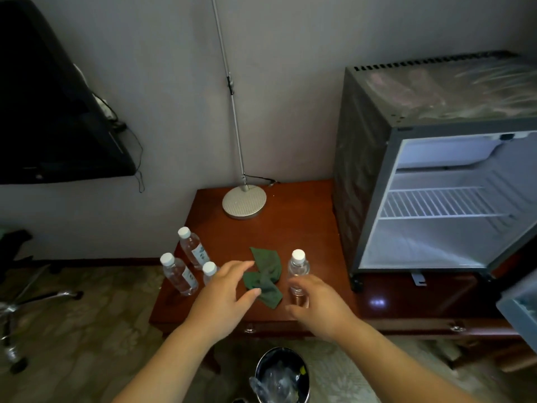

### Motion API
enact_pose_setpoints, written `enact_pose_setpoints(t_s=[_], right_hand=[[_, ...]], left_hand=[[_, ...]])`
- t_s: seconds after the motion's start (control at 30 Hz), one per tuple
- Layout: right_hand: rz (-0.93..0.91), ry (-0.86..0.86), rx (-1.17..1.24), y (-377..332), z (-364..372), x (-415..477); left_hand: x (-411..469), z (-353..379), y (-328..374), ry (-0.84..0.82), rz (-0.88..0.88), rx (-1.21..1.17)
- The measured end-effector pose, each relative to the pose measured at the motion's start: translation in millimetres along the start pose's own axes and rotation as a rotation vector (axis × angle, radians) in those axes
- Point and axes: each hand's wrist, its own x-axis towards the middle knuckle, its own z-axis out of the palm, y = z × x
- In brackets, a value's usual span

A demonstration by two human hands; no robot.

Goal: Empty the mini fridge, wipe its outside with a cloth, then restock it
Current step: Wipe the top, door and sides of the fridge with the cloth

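Observation:
The mini fridge (363,175) stands on the right of the wooden table (290,228) with its door (520,309) swung open; its white inside and wire shelf (441,203) hold nothing. A crumpled green cloth (264,274) lies near the table's front. My left hand (229,289) hovers over the cloth's left end, fingers straight and spread, thumb close to the fabric. One water bottle (298,267) stands upright right of the cloth. My right hand (316,303) is just in front of it, fingers loose by its lower part, not wrapped round it. Three more water bottles (191,247) stand at the table's left front corner.
A lamp base (244,202) with a thin pole sits at the table's back, its cord trailing behind. A metal bin (283,373) with a plastic liner stands on the floor below my arms. A dark screen (58,112) hangs on the wall at left, a chair base (29,301) below it.

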Motion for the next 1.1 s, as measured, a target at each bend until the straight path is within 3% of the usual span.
enact_pose_setpoints(t_s=[0.33,0.47,0.63,0.8,0.93,1.1], right_hand=[[0.308,-0.206,-0.125,-5,108,111],[0.459,-0.202,-0.222,-1,131,129],[0.400,-0.032,-0.266,-22,122,131],[0.203,0.241,-0.059,-78,57,123],[0.150,0.406,0.101,-114,-20,93],[0.098,0.624,0.106,-134,-115,27]], left_hand=[[71,-53,-80,-0.158,0.146,0.075],[98,-64,-98,-0.215,0.185,0.054],[121,-75,-104,-0.248,0.228,-0.012],[139,-88,-88,-0.218,0.255,-0.134],[145,-96,-43,-0.200,0.330,-0.210],[139,-91,47,-0.254,0.526,-0.307]])
